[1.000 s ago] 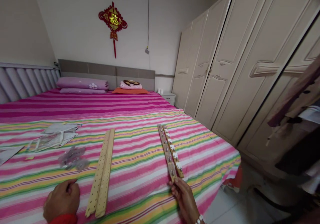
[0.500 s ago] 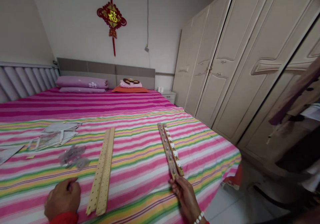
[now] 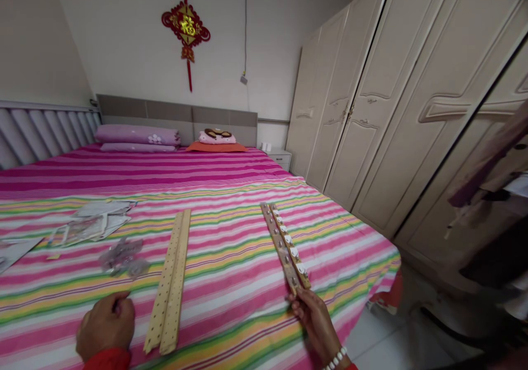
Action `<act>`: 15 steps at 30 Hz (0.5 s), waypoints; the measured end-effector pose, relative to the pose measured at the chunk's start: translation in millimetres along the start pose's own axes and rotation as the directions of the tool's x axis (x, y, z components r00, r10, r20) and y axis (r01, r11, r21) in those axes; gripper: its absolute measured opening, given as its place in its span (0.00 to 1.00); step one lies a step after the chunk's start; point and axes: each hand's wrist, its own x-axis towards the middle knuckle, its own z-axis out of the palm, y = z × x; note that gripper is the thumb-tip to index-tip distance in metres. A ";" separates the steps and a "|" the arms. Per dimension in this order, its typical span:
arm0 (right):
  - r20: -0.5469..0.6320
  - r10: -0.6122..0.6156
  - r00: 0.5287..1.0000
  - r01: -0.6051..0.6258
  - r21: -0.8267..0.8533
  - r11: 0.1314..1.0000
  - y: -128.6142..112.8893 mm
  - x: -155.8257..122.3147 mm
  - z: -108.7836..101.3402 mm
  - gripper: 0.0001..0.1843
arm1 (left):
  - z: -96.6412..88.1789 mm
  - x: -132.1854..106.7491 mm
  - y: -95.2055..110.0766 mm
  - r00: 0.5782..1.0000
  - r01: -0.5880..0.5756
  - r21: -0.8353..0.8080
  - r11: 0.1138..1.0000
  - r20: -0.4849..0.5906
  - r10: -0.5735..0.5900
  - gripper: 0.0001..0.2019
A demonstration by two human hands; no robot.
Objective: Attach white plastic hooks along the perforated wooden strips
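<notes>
My right hand pinches the near end of a narrow wooden strip with metal studs along it. Close against its right side lies a second strip, which carries several white round pieces. I cannot tell whether the fingers also grip this second one. My left hand rests on the bedspread as a loose fist, and nothing shows in it. To the right of that fist lie two pale wooden strips with rows of small holes, side by side. Beyond it sits a clear plastic bag of small parts.
A striped bedspread covers the bed. Flat plastic packets and papers lie at the left. Folded purple bedding is by the headboard. Wardrobes stand along the right, with hanging clothes at the far right.
My right hand has moved a little to the right, swinging the near ends of the studded strip and its neighbour that way. The left hand and the holed strips stay nearly in place.
</notes>
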 end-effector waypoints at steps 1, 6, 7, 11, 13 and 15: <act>-0.003 0.004 1.000 -0.004 0.009 1.000 -0.5 0.0 -0.2 0.15 | 0.0 0.0 -0.1 1.000 -0.002 -0.004 1.000 -0.001 0.002 0.13; -0.023 0.022 0.999 -0.020 0.087 0.996 2.0 -5.7 -3.3 0.15 | 4.3 -1.7 -3.0 0.999 -0.023 -0.025 0.999 -0.046 0.022 0.13; -0.030 0.028 0.999 -0.025 0.103 0.994 4.5 -8.3 -4.3 0.15 | 6.0 -2.3 -4.1 0.997 -0.032 -0.024 0.999 -0.067 0.031 0.12; -0.003 0.104 0.995 -0.103 0.110 0.989 24.7 -21.7 -2.8 0.18 | 13.1 -4.0 -9.3 0.986 -0.098 -0.021 0.995 -0.140 0.094 0.11; 0.077 0.166 0.983 -0.169 0.034 0.985 40.8 -28.6 5.7 0.17 | 15.1 -4.3 -11.3 0.981 -0.120 -0.032 0.992 -0.158 0.113 0.10; 0.193 0.231 0.954 -0.217 -0.092 0.972 58.5 -34.6 21.4 0.17 | 15.5 -4.6 -12.1 0.978 -0.135 -0.041 0.990 -0.167 0.126 0.10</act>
